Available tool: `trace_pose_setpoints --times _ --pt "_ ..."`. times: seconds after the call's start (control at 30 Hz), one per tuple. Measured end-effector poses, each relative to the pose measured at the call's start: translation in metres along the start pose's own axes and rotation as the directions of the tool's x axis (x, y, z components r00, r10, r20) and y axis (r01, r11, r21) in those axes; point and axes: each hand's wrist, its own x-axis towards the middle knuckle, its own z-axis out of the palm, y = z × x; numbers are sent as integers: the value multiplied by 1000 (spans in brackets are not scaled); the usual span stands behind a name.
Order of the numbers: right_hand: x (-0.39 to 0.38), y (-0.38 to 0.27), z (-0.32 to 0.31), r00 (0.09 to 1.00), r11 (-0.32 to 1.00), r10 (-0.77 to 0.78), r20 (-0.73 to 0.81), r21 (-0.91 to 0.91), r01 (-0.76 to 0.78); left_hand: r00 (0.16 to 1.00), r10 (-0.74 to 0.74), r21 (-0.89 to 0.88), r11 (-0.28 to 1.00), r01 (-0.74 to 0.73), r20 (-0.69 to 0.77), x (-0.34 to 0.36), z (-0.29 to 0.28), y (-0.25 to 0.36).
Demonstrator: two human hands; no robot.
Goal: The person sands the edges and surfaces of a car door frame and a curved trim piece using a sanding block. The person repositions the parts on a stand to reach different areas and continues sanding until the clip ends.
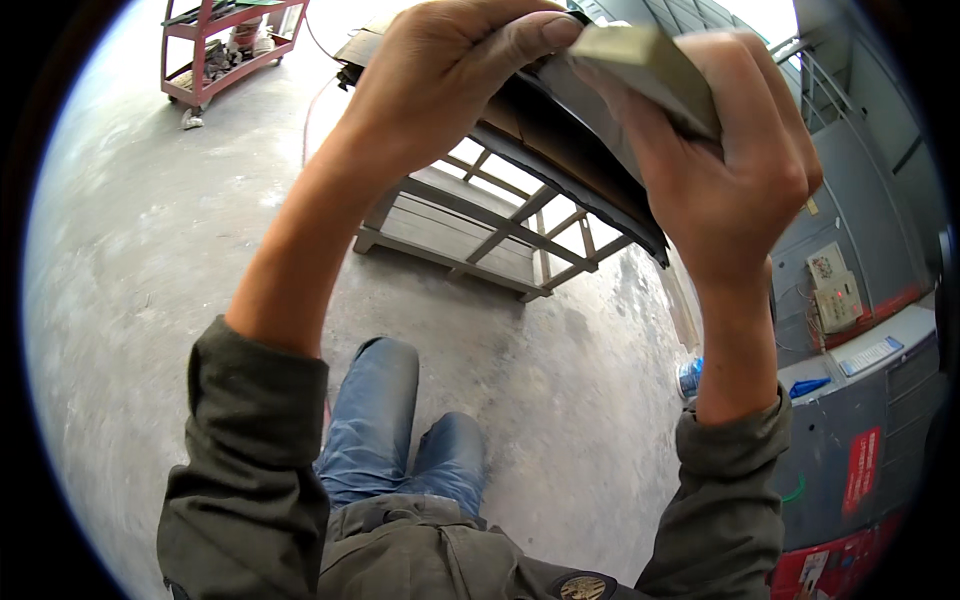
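Raised at the top of the head view, my right hand [735, 150] is closed around a pale yellowish block [655, 75], blurred on its far side. My left hand [450, 75] is close beside it, fingers curled, with the thumb tip at the block's left end. What the left fingers grip is hidden behind the hand. Between and behind both hands runs a curved dark panel [560, 135] with a grey surface. It lies over brown cardboard [500, 120] on a slatted wooden stand [470, 225].
A red wheeled cart [235, 50] with items on its shelves stands far left on the grey concrete floor [180, 250]. To the right is a grey cabinet [840, 440] with a blue object [808, 387] on top. Near it are a blue-labelled can [690, 378] and a wall-mounted control box [838, 300].
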Motion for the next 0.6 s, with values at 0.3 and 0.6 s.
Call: trace_pose_setpoints --times 0.3,0.6 --pt "-89 40 -109 970 990 26 242 -142 9 998 55 172 984 -47 -44 16 16 4" --pt "-32 28 -47 967 988 10 254 -151 29 929 353 350 889 -296 -111 3 3 -25"
